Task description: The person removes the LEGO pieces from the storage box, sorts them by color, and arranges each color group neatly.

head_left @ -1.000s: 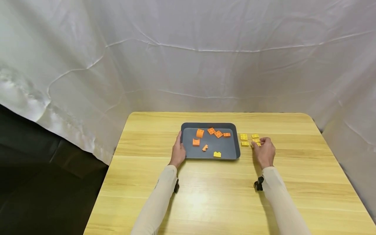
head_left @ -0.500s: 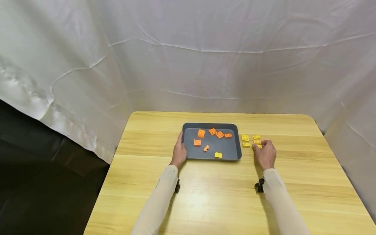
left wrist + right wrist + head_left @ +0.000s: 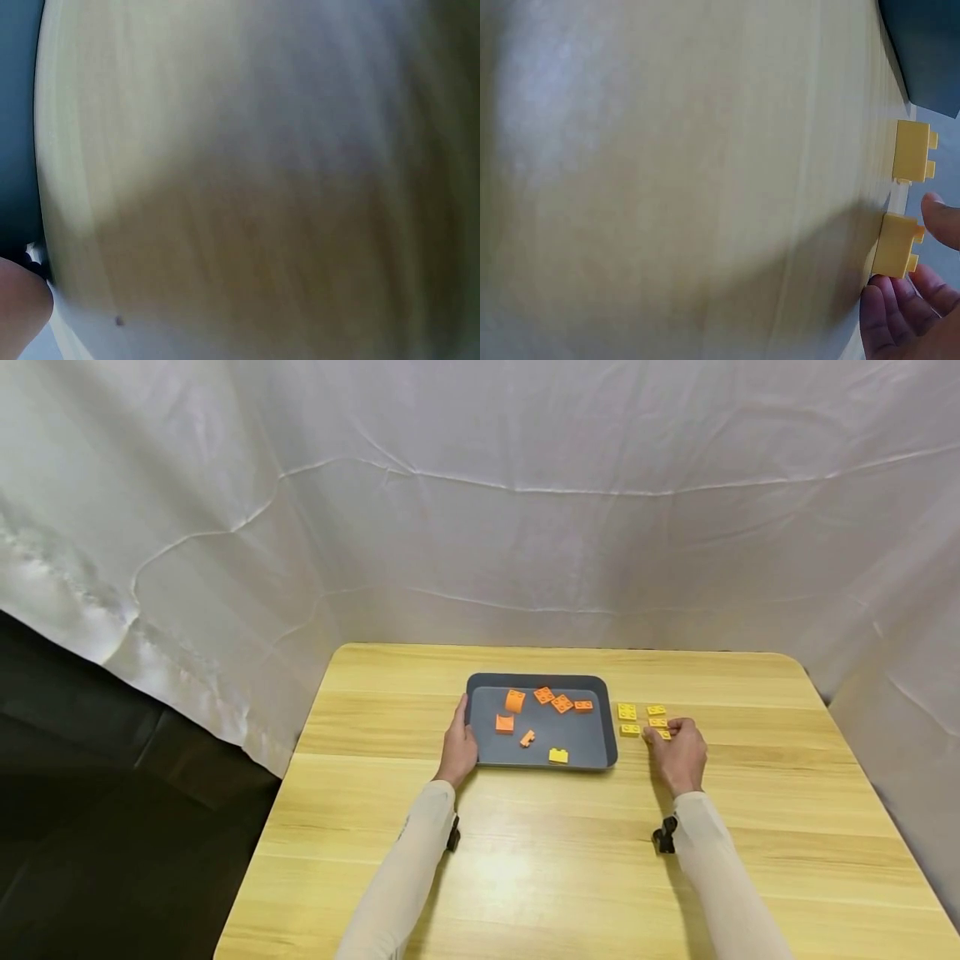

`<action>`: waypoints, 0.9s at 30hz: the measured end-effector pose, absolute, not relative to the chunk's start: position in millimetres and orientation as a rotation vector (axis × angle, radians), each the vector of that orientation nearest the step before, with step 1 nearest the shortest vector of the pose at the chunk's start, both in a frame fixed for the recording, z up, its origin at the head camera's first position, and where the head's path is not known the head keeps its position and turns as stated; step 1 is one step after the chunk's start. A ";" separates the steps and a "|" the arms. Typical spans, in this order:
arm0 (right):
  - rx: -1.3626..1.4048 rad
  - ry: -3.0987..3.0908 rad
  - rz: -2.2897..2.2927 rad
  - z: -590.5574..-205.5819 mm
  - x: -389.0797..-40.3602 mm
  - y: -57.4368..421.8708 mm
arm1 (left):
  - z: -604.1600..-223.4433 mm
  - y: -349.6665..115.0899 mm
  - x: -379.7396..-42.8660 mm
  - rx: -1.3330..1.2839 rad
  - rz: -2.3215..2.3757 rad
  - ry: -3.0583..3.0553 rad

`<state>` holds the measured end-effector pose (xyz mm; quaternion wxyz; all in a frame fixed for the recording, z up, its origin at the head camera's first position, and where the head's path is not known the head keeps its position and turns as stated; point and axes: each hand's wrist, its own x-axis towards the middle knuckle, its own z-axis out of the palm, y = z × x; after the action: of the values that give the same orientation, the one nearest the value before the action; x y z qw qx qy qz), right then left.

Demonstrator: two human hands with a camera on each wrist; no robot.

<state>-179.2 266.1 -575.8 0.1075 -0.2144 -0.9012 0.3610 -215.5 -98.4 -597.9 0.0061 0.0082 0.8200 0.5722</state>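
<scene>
In the head view, my left hand (image 3: 457, 748) rests against the left side of a grey tray (image 3: 610, 752), its fingers straight along the outer wall near the front corner. My right hand (image 3: 681, 757) is to the right of the tray, thumb and fingers at opposite ends of a yellow toy brick (image 3: 894, 246). In the right wrist view that brick stands on the table, studs facing the hand. A second yellow brick (image 3: 912, 151) stands between it and the tray. Several more yellow bricks (image 3: 627, 711) lie in two short columns beside the hand.
Inside the tray lie several orange bricks (image 3: 562, 703) and a single yellow brick (image 3: 558, 756). The wooden table (image 3: 525, 852) ends at a pale curtain (image 3: 480, 552) along the back. Dark cloth (image 3: 112, 827) hangs beyond its left edge.
My right hand has drawn the yellow brick slightly toward me, away from the brick behind it, and has since stayed almost still. The left hand stays at the tray; the head view has shifted slightly.
</scene>
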 end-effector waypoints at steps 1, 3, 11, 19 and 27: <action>-0.630 -2.652 1.064 -576.2 -179.0 266.2 | -598.1 -98.5 -215.4 0.022 1.787 2.565; -0.629 -2.651 1.073 -576.1 -178.0 266.1 | -598.6 -98.6 -215.3 0.011 1.777 2.565; -0.569 -2.623 1.081 -569.8 -173.8 265.5 | -599.6 -99.7 -215.1 0.012 1.759 2.576; -0.415 -2.557 1.072 -560.5 -175.8 256.7 | -600.4 -99.9 -217.8 0.026 1.775 2.570; -0.295 -2.530 1.082 -548.0 -177.5 231.9 | -602.3 -99.9 -218.9 0.033 1.781 2.570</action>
<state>-177.5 231.9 -548.0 0.1857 -0.1046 -0.8983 0.3843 -218.9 -99.9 -602.3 0.0074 0.0106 0.8218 0.5696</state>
